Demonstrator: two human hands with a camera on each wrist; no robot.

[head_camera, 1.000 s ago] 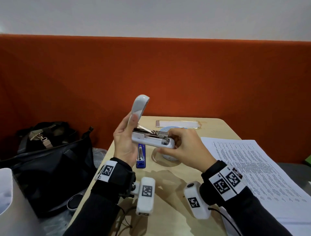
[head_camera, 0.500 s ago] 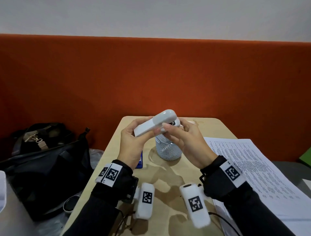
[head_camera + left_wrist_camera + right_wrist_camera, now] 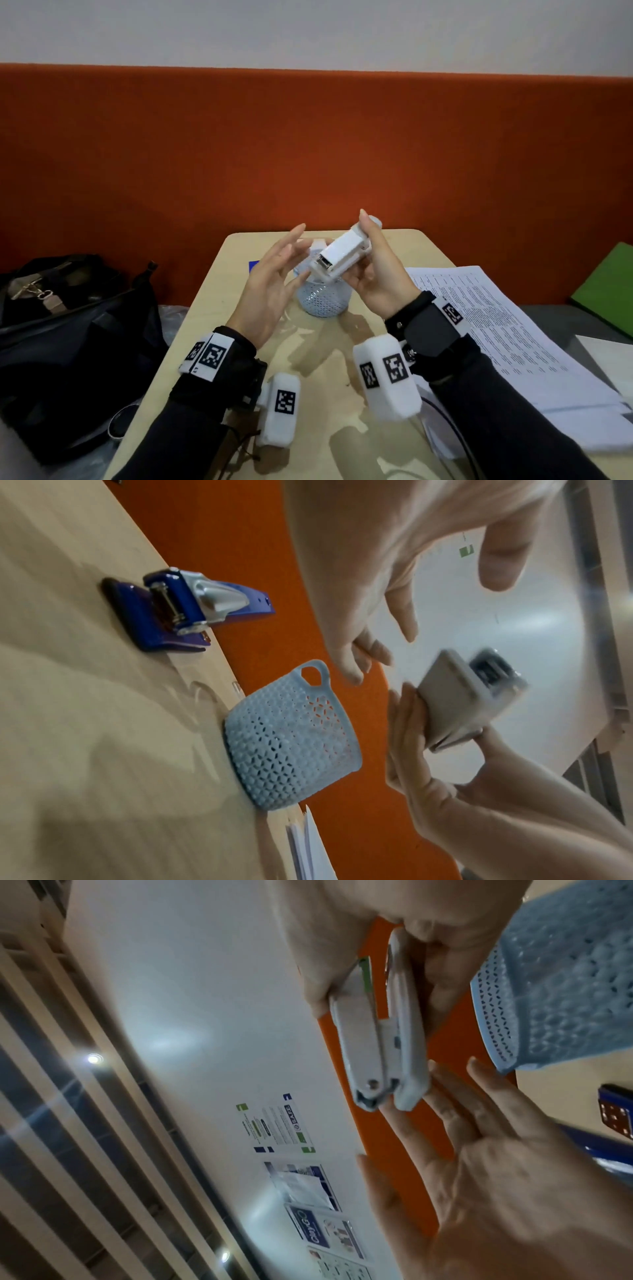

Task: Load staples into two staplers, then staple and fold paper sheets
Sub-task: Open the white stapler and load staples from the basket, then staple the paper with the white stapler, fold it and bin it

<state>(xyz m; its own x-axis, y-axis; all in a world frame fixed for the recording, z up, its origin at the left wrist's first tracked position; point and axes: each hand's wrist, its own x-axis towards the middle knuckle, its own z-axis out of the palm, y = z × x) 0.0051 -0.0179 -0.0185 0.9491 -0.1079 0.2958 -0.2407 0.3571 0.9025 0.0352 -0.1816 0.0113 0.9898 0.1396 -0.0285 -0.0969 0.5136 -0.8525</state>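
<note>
My right hand (image 3: pixel 371 270) grips a closed white stapler (image 3: pixel 342 255) above the table, fingers and thumb wrapped round its body; the same stapler (image 3: pixel 469 696) (image 3: pixel 380 1045) shows in both wrist views. My left hand (image 3: pixel 274 274) is beside it with fingers straight and spread, its fingertips close to the stapler's end and holding nothing. A blue stapler (image 3: pixel 185 610) lies on the table at the far left, mostly hidden behind my left hand in the head view. A stack of printed paper sheets (image 3: pixel 496 329) lies at the right.
A pale blue perforated basket (image 3: pixel 323 298) stands on the wooden table (image 3: pixel 212 308) under my hands. A black bag (image 3: pixel 68 329) sits off the table's left edge. An orange partition (image 3: pixel 308 154) runs behind, and a green folder (image 3: pixel 606 287) lies at the far right.
The stapler's lid, raised a second ago, is closed. The left hand has let go and opened; the right hand now holds the stapler alone, turned with one end toward me.
</note>
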